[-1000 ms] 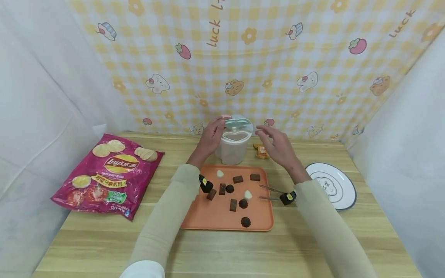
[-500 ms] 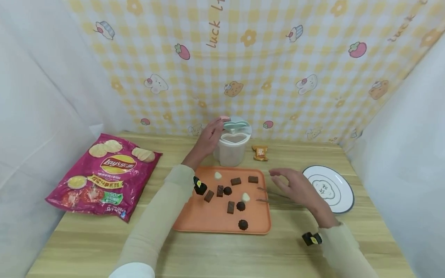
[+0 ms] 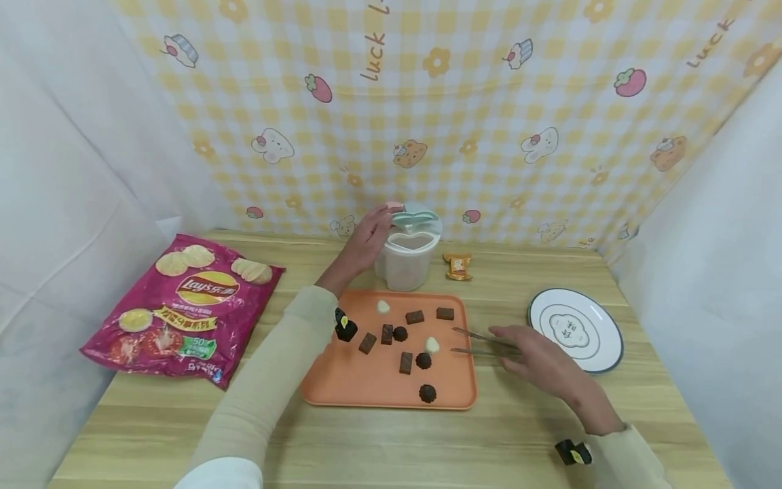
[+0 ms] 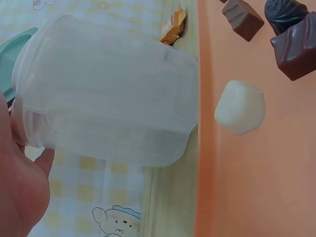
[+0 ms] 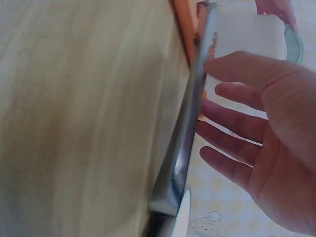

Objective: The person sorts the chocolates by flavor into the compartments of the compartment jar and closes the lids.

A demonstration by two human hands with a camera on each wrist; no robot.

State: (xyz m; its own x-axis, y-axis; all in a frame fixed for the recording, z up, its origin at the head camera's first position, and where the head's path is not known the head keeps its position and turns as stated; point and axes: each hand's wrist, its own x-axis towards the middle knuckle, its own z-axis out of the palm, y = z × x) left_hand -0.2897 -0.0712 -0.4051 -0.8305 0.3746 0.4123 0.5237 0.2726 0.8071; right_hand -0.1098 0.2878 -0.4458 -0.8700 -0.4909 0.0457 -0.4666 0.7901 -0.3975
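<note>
Tabletop first: the wooden table (image 3: 391,441) carries a bag of crisps (image 3: 183,305) at the left, a white plate (image 3: 575,329) at the right and an orange tray (image 3: 385,387) in the middle. On the tray lie about ten chocolates (image 3: 414,317), most dark brown and two pale, scattered and mostly apart from one another. Behind the tray stands a clear plastic jar (image 3: 405,261) with its green lid (image 3: 417,219) tipped up at the rim.

Left hand (image 3: 365,243) rests against the side of the jar near the top, fingertips on the lid's edge. The jar looks light, thin-walled and empty, so it would likely slide or tip unless steadied by the wall low down.

Metal tongs (image 3: 482,343) lie across the tray's right edge, tips over the tray, handle end out on the table. Right hand (image 3: 537,363) hovers over the handle end with fingers spread and relaxed, holding nothing; the wrist view shows a gap between fingers (image 5: 232,126) and steel. The tongs look stiff, springy and smooth, best pinched mid-length across both arms. The chocolates are small and probably slippery and easily marked, wanting gentle squeezing.

A small orange wrapped sweet (image 3: 458,266) sits beside the jar.
</note>
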